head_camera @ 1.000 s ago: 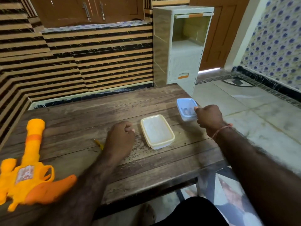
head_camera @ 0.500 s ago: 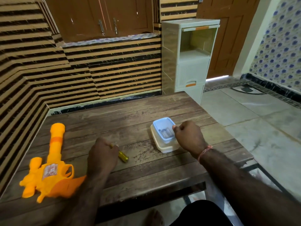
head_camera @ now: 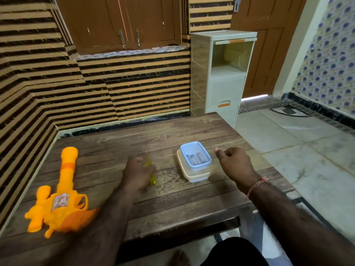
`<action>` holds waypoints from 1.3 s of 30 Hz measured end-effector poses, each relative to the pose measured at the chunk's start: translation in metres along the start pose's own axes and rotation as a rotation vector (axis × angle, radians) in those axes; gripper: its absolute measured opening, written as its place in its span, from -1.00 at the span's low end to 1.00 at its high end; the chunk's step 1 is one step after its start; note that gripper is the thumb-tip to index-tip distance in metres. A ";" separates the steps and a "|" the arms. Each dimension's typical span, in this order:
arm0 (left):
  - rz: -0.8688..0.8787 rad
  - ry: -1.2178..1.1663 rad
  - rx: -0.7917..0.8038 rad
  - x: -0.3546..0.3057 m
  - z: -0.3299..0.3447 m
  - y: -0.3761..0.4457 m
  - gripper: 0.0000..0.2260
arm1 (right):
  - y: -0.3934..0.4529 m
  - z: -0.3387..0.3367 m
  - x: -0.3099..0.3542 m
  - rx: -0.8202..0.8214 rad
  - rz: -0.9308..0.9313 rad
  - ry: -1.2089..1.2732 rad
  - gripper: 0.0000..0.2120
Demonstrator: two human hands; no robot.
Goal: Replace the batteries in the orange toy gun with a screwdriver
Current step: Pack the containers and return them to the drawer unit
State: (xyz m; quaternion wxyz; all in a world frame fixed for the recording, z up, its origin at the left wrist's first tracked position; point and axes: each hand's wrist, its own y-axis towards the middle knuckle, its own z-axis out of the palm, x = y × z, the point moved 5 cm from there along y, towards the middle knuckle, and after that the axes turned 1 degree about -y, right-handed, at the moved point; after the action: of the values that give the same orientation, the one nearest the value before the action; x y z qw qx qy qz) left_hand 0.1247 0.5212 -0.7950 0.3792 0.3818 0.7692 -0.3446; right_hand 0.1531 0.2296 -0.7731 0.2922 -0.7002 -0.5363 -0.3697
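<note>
The orange toy gun [head_camera: 61, 196] lies at the left of the wooden table [head_camera: 172, 204], barrel pointing away from me. My left hand [head_camera: 137, 173] is at the table's middle, fingers curled round a yellow screwdriver [head_camera: 153, 179] that shows blurred beside the hand. A small blue box [head_camera: 203, 150] sits on top of a cream box [head_camera: 194, 176], with batteries [head_camera: 194, 158] inside it. My right hand [head_camera: 234, 164] hovers just right of the boxes. Its fingers are loosely curled, its thumb points toward them, and it holds nothing.
A cream plastic drawer cabinet [head_camera: 222, 73] stands past the table's far right corner. A striped wall runs along the table's left and far sides. Tiled floor [head_camera: 307, 150] lies to the right. My knee and foot show below the table's front edge.
My right hand carried the blue box onto the cream box, let go and drew back to the right. My left hand closed round the screwdriver and lifted it.
</note>
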 end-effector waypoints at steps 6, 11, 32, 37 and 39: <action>-0.253 -0.497 0.259 -0.018 0.058 -0.017 -0.87 | 0.004 0.017 0.000 0.166 0.113 0.283 -0.45; -0.273 -0.562 0.196 -0.027 0.083 -0.021 -0.79 | 0.005 0.040 0.003 0.306 0.175 0.360 -0.44; -0.076 -0.628 0.131 -0.051 0.028 -0.084 -0.81 | -0.064 0.066 0.056 0.392 0.210 0.766 -0.34; -0.016 -0.669 0.129 -0.070 0.000 -0.089 -0.84 | -0.078 0.052 0.091 0.466 0.093 0.797 -0.61; 0.009 -0.661 0.132 -0.073 -0.005 -0.086 -0.83 | -0.077 0.051 0.100 0.500 0.058 0.803 -0.68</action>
State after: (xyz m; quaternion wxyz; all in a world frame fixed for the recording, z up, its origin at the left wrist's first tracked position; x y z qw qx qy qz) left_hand 0.0810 0.4610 -0.7097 0.5841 0.2764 0.5790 -0.4972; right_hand 0.1043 0.3433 -0.7176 0.6463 -0.4248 -0.4338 -0.4623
